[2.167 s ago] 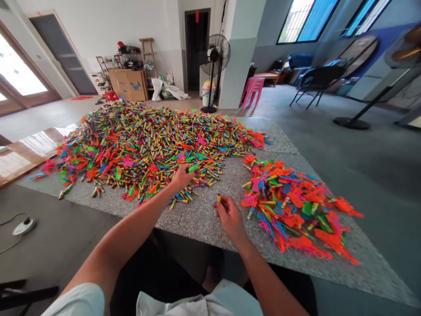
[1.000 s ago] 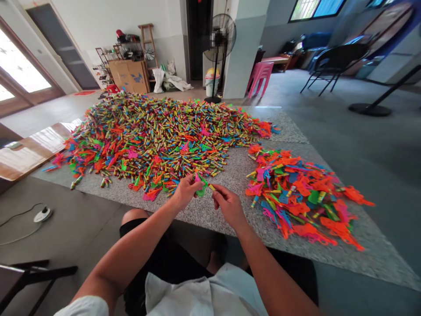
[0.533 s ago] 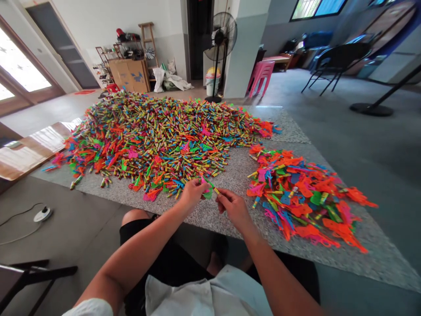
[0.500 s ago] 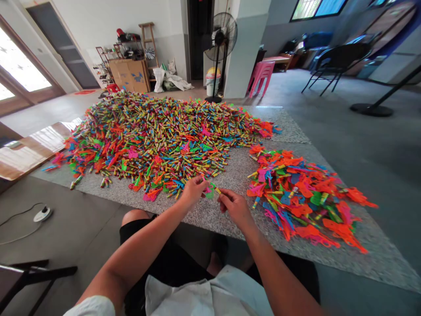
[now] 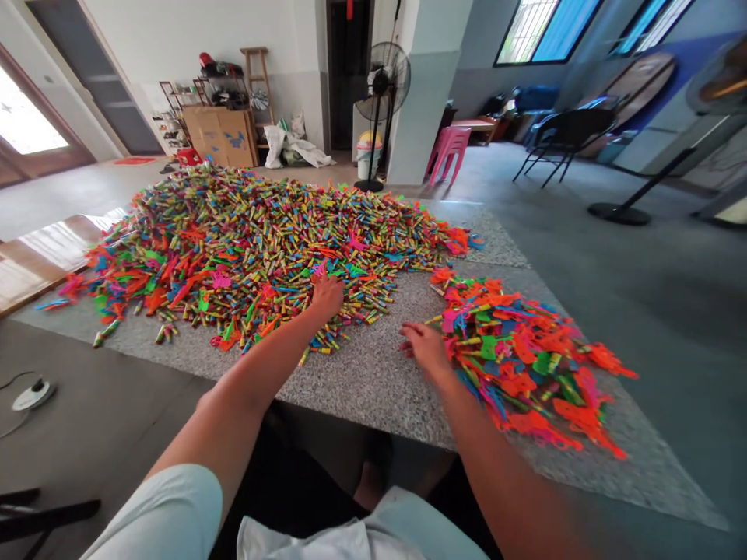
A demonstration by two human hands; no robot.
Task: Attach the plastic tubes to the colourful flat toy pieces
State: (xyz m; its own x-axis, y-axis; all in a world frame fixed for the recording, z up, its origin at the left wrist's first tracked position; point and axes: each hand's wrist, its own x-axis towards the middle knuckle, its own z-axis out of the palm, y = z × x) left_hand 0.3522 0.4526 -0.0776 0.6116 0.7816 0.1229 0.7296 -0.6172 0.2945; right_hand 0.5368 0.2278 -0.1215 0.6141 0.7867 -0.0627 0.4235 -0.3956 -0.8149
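Note:
My left hand reaches into the near side of a large heap of small striped tubes. Its fingertips are at a pink plastic piece; the back of the hand hides whether they grip it. Over the grey speckled tabletop, my right hand is held with its fingers stretched and slightly apart, and nothing shows in them. It is at the left edge of a smaller pile of flat plastic pieces with striped tubes, in orange, pink, green and blue.
Loose tubes lie along the big heap's near edge. Beyond the table stand a black fan, pink stools, a cardboard box and a black chair. A white cable device lies on the floor at left.
Both hands held a small green piece with a striped tube together; they have parted. The left moved forward to the heap, the right slightly right toward the smaller pile. The view shifted right.

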